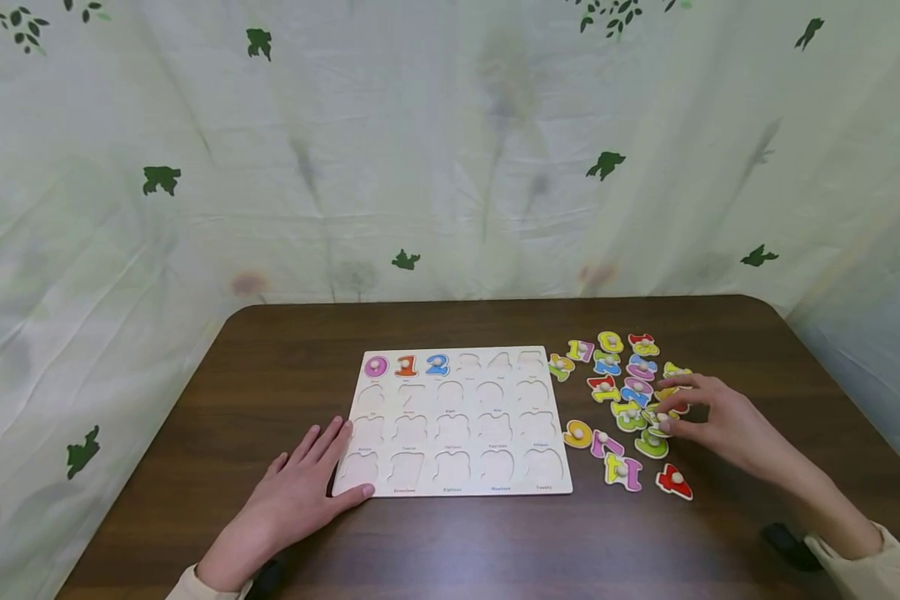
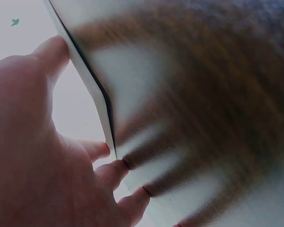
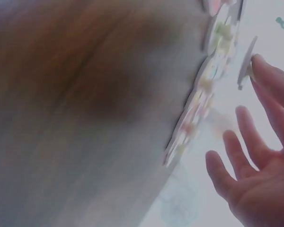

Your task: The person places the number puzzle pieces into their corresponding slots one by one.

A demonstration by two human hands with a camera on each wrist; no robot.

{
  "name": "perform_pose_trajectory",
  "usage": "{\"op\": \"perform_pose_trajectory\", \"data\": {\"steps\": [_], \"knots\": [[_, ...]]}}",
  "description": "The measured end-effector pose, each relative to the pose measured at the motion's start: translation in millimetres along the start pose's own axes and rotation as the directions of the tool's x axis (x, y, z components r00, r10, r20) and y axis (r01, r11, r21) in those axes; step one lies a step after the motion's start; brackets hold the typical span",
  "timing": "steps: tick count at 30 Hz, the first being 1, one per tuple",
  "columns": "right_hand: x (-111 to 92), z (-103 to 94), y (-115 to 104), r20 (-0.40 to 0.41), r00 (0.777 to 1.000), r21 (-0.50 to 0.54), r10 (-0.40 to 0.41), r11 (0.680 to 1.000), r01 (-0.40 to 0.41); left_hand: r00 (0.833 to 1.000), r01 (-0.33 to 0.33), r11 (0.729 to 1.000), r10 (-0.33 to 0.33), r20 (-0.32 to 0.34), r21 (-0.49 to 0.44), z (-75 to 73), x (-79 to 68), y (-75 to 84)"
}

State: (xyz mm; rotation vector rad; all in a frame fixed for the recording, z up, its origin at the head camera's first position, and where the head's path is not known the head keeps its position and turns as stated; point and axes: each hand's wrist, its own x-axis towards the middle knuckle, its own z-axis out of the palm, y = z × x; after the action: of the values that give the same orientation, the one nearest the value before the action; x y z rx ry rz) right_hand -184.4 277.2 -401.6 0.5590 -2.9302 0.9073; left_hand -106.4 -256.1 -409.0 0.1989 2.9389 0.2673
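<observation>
A white number puzzle board [image 1: 429, 410] lies on the table, with a purple 0 [image 1: 376, 367], an orange 1 [image 1: 406, 366] and a blue 2 [image 1: 437, 365] seated in its top row. My left hand [image 1: 300, 477] rests at the board's lower left corner, thumb on the front edge and fingers spread along the left side. Over the loose pieces on the right, my right hand [image 1: 731, 421] pinches a number puzzle piece [image 3: 247, 66] between thumb and index finger. In the right wrist view this piece is raised off the table; its number is largely hidden.
Several colourful knobbed number pieces [image 1: 627, 416] lie clustered right of the board, some overlapping. A red piece [image 1: 674, 482] lies nearest the front. The brown table [image 1: 450, 542] ends at a leaf-patterned curtain [image 1: 450, 167] behind.
</observation>
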Motion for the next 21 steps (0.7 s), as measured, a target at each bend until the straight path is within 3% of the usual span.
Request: {"op": "perform_pose_trajectory", "data": {"steps": [5,21], "knots": [[13,13.4,-16,-0.047,0.999,0.046,-0.026,0.999,0.028,1.0,-0.002,1.0,0.002,-0.002,0.002,-0.2,-0.3,-0.8],[77,36.0,-51,-0.01,0.993,0.159,-0.121,0.98,0.121,1.0,0.003,1.0,-0.003,-0.012,0.0,-1.2,-1.3,-0.2]]}}
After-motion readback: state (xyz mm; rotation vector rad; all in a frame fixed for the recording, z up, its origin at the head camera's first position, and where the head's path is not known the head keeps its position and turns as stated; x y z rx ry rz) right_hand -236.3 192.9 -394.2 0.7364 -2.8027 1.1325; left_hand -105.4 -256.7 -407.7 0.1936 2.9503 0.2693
